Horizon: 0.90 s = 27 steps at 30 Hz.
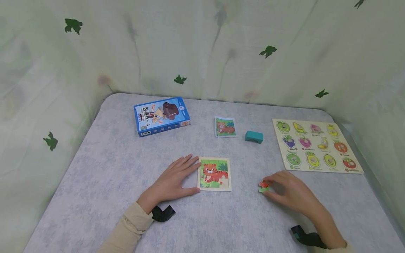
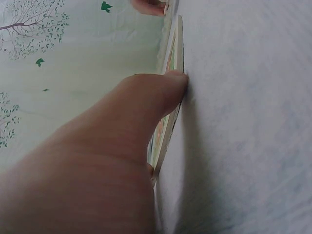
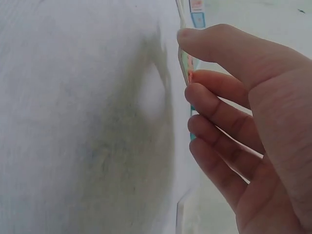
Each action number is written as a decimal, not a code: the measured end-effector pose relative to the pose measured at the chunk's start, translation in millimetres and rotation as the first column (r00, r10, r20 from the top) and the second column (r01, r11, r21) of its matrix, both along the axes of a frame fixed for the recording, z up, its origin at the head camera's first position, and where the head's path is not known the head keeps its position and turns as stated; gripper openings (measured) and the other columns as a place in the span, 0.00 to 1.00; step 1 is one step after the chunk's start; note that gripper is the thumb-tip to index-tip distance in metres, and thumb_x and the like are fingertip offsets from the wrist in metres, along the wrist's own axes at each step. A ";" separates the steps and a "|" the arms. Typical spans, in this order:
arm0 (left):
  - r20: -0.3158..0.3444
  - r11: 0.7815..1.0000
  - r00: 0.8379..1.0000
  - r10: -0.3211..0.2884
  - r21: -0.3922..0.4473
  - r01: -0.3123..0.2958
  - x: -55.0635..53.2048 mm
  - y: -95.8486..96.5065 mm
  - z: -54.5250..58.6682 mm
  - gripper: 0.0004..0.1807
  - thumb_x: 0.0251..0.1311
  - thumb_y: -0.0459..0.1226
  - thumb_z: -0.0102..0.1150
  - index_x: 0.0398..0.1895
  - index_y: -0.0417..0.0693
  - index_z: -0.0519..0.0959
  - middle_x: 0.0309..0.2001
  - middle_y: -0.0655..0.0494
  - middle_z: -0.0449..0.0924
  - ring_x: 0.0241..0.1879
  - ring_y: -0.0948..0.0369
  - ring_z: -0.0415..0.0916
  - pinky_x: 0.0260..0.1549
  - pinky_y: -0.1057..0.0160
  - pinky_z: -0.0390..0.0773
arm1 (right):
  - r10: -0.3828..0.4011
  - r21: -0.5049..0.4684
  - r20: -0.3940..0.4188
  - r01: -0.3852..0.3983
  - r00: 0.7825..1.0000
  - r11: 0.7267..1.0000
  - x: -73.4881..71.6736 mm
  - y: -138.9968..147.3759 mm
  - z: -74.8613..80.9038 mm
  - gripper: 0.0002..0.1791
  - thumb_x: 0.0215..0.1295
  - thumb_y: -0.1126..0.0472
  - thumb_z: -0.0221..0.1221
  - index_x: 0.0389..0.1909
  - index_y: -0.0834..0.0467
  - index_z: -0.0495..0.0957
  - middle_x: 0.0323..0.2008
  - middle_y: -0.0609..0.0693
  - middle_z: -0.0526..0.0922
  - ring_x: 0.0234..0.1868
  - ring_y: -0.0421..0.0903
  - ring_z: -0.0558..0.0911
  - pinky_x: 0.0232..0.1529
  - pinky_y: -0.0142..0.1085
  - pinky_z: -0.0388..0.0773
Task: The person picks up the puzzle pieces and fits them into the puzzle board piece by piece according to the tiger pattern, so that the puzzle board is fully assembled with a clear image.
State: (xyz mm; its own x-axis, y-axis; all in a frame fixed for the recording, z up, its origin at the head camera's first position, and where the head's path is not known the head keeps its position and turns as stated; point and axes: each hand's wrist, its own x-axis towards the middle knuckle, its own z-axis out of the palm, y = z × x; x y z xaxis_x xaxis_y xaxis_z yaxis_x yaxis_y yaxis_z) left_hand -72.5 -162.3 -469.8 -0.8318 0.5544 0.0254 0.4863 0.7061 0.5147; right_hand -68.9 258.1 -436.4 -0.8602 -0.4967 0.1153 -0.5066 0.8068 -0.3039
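A small square jigsaw puzzle (image 1: 213,174) with an orange tiger lies on the table in a pale wooden frame. At its lower right, a bare patch shows the pale base. My left hand (image 1: 174,181) is spread flat at its left side, with the thumb at the near corner and the fingers at the far corner. In the left wrist view the thumb (image 2: 168,92) touches the frame's edge. To the right of the frame, my right hand (image 1: 292,193) pinches a red and green puzzle piece (image 1: 263,186) between thumb and fingers, close above the table.
Behind the puzzle lie a tiger picture card (image 1: 225,127) and a teal block (image 1: 254,137). A blue game box (image 1: 162,116) is at the back left. A fruit puzzle board (image 1: 317,146) lies at the right. Pale curtains (image 1: 202,45) close off the table's back and sides.
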 end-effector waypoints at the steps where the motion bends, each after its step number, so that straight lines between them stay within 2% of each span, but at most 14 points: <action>1: 0.001 1.000 1.000 0.000 -0.003 0.000 -0.2 0.1 0.3 0.49 0.62 0.62 0.65 0.81 0.54 0.60 0.83 0.57 0.52 0.83 0.53 0.43 0.81 0.45 0.48 | 0.002 -0.001 -0.003 -0.002 1.000 1.000 -1.1 -1.5 0.3 0.20 0.51 0.50 0.79 0.46 0.47 0.88 0.40 0.34 0.85 0.44 0.36 0.81 0.46 0.42 0.85; 7: 0.005 1.000 1.000 0.004 -0.020 -0.004 -0.5 0.3 1.9 0.49 0.62 0.63 0.65 0.81 0.54 0.60 0.83 0.58 0.51 0.83 0.53 0.43 0.81 0.46 0.48 | 0.016 -0.001 -0.012 -0.016 1.000 1.000 -7.4 -12.6 2.7 0.21 0.52 0.50 0.78 0.47 0.49 0.88 0.41 0.37 0.86 0.46 0.39 0.82 0.48 0.43 0.85; 13: 0.002 1.000 1.000 0.007 -0.026 -0.007 0.0 -0.3 3.0 0.49 0.62 0.63 0.65 0.81 0.54 0.60 0.83 0.57 0.51 0.83 0.53 0.43 0.81 0.45 0.48 | 0.040 -0.032 -0.025 -0.040 0.999 0.999 -13.5 -25.0 4.5 0.21 0.53 0.51 0.79 0.47 0.49 0.87 0.39 0.36 0.85 0.44 0.38 0.81 0.46 0.41 0.85; 20: 0.003 1.000 1.000 0.012 -0.019 -0.012 0.8 0.0 3.0 0.49 0.62 0.63 0.65 0.81 0.54 0.60 0.83 0.57 0.52 0.83 0.53 0.43 0.81 0.45 0.48 | 0.083 -0.120 -0.029 -0.086 0.996 0.989 -20.5 -38.7 3.5 0.20 0.54 0.54 0.78 0.48 0.50 0.87 0.39 0.37 0.85 0.43 0.39 0.82 0.45 0.39 0.85; 27: 0.010 1.000 1.000 0.007 -0.008 -0.007 0.7 1.0 1.4 0.49 0.62 0.63 0.65 0.81 0.54 0.61 0.83 0.57 0.52 0.83 0.52 0.44 0.81 0.45 0.49 | 0.062 -0.237 -0.015 -0.064 0.998 0.969 -20.4 -46.5 -3.3 0.21 0.54 0.57 0.77 0.48 0.53 0.85 0.41 0.40 0.85 0.41 0.40 0.84 0.42 0.40 0.87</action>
State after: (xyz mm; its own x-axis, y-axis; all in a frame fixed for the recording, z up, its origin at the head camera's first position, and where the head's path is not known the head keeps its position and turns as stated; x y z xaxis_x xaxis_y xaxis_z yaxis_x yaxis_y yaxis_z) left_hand -71.7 -161.3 -468.4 -0.8361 0.5485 0.0124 0.4759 0.7139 0.5136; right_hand -89.3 211.6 -439.7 -0.8267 -0.5076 0.2427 -0.5571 0.6785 -0.4788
